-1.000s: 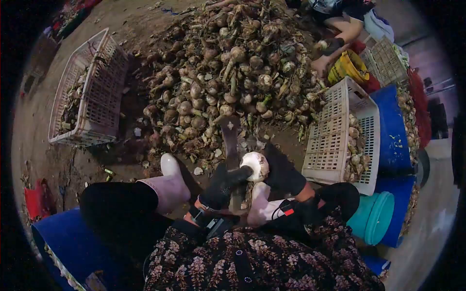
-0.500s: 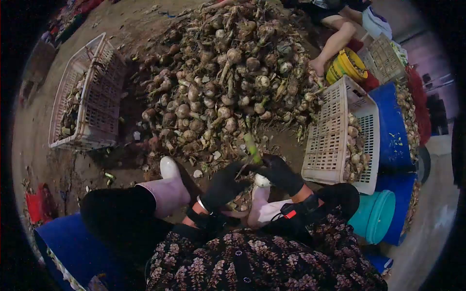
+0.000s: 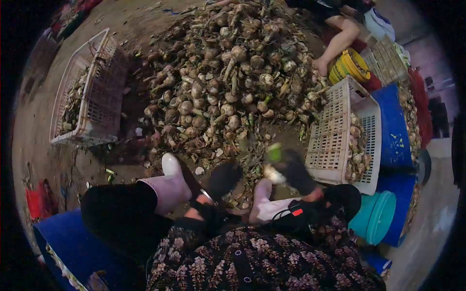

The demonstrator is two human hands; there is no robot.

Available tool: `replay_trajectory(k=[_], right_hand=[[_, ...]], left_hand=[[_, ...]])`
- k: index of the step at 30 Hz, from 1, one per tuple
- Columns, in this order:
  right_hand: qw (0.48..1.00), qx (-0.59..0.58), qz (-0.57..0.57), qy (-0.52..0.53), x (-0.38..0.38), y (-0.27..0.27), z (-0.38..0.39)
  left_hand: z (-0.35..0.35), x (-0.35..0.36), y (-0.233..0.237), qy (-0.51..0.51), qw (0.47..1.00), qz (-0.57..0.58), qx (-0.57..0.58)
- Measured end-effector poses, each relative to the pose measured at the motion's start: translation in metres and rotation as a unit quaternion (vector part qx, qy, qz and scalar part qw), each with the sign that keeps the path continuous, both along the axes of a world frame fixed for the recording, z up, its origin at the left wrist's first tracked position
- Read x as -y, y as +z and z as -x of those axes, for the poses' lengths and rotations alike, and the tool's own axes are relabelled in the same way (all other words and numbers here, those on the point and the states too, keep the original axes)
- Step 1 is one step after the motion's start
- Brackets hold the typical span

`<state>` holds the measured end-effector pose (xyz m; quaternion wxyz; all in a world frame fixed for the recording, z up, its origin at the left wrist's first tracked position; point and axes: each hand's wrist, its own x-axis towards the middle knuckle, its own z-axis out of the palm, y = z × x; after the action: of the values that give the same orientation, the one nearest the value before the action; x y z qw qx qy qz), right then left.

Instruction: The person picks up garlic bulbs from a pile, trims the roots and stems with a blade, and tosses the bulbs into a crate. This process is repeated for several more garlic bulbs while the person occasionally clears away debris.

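Observation:
A large heap of dirty bulbs [image 3: 213, 92] with stalks and roots lies on the ground in front of me. My right hand [image 3: 297, 172], in a black glove and blurred by motion, holds a pale bulb [image 3: 274, 174] with a short green stem above it. To its left, my left hand [image 3: 224, 179], also black-gloved and blurred, is apart from that bulb, over the ground between my boots. Its fingers are too smeared to read.
A white crate [image 3: 92, 92] with scraps stands at left, another crate [image 3: 332, 131] with bulbs at right. Beside it are blue bins [image 3: 393, 126], a turquoise bucket [image 3: 373, 218] and a yellow bucket [image 3: 348, 67]. A person's bare leg [image 3: 342, 41] is at upper right.
My hands have moved apart. The right hand has gone rightward with the bulb, while the left has separated from it. The view has shifted slightly.

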<state>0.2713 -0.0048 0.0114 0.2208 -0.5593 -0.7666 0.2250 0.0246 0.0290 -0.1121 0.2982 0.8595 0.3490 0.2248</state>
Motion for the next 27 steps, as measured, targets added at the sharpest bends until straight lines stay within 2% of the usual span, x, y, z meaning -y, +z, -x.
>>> replay_trajectory(k=[1,2,4,6,7,8,10,11,12,13,14,15,16,17,18,19,21,22,24,25,27], right_hand=[[0.996,-0.02,-0.014,-0.08,0.006,0.003,-0.025],[0.981,-0.035,-0.032,-0.186,0.013,0.011,-0.059],[0.918,-0.038,-0.078,-0.387,0.024,0.042,-0.136],[0.852,-0.036,-0.08,-0.517,0.032,0.069,-0.197],[0.837,-0.053,-0.071,-0.54,0.032,0.074,-0.215],[0.836,-0.085,-0.061,-0.539,0.03,0.075,-0.224],[0.84,-0.182,-0.048,-0.509,0.01,0.062,-0.224],[0.837,-0.231,-0.04,-0.494,0.0,0.048,-0.222],[0.831,-0.281,-0.032,-0.48,-0.01,0.032,-0.219],[0.821,-0.33,-0.025,-0.466,-0.019,0.015,-0.217],[0.808,-0.378,-0.018,-0.451,-0.03,0.001,-0.21],[0.884,-0.257,0.042,-0.389,-0.049,-0.017,-0.181],[0.952,-0.049,0.083,-0.289,-0.069,-0.039,-0.146],[0.972,0.144,0.075,-0.172,-0.089,-0.058,-0.104],[0.964,0.235,0.078,-0.094,-0.11,-0.08,-0.063],[0.978,0.137,0.121,-0.095,-0.129,-0.101,-0.028],[0.982,0.126,0.108,-0.093,-0.154,-0.145,0.02],[0.968,0.142,0.177,-0.103,-0.165,-0.161,0.036],[0.926,0.173,0.311,-0.123,-0.183,-0.178,0.057],[0.917,0.196,0.322,-0.131,-0.185,-0.179,0.06],[0.895,0.246,0.342,-0.148,-0.178,-0.178,0.064]], left_hand=[[0.01,0.004,-0.044,-0.027,0.995,-0.093,-0.031],[0.018,0.003,-0.044,-0.043,0.995,-0.057,-0.07],[0.03,-0.001,-0.03,-0.088,0.985,0.015,-0.15],[0.021,-0.003,-0.021,-0.046,0.998,0.052,-0.015],[0.018,-0.003,-0.026,-0.02,0.999,0.048,0.014],[0.015,-0.003,-0.03,0.004,0.998,0.045,0.042],[0.012,-0.003,-0.046,0.052,0.999,-0.006,0.011],[0.01,-0.002,-0.046,0.129,0.967,0.191,0.107],[0.004,-0.005,-0.025,0.198,0.883,0.377,0.197],[-0.001,-0.008,-0.009,0.255,0.752,0.543,0.274],[-0.004,-0.01,-0.003,0.256,0.778,0.504,0.274],[-0.005,-0.013,0.0,0.257,0.804,0.462,0.274],[-0.005,-0.015,0.004,0.264,0.802,0.456,0.281],[-0.006,-0.017,0.008,0.271,0.8,0.45,0.289],[-0.005,-0.016,0.015,0.285,0.771,0.481,0.305],[-0.005,-0.016,0.021,0.297,0.74,0.511,0.32],[-0.002,-0.019,0.029,0.303,0.767,0.481,0.298],[-0.001,-0.021,0.033,0.305,0.78,0.466,0.286],[-0.002,-0.026,0.046,0.329,0.684,0.56,0.332],[-0.003,-0.027,0.049,0.338,0.63,0.604,0.353],[-0.006,-0.023,0.028,0.333,0.652,0.581,0.354]])
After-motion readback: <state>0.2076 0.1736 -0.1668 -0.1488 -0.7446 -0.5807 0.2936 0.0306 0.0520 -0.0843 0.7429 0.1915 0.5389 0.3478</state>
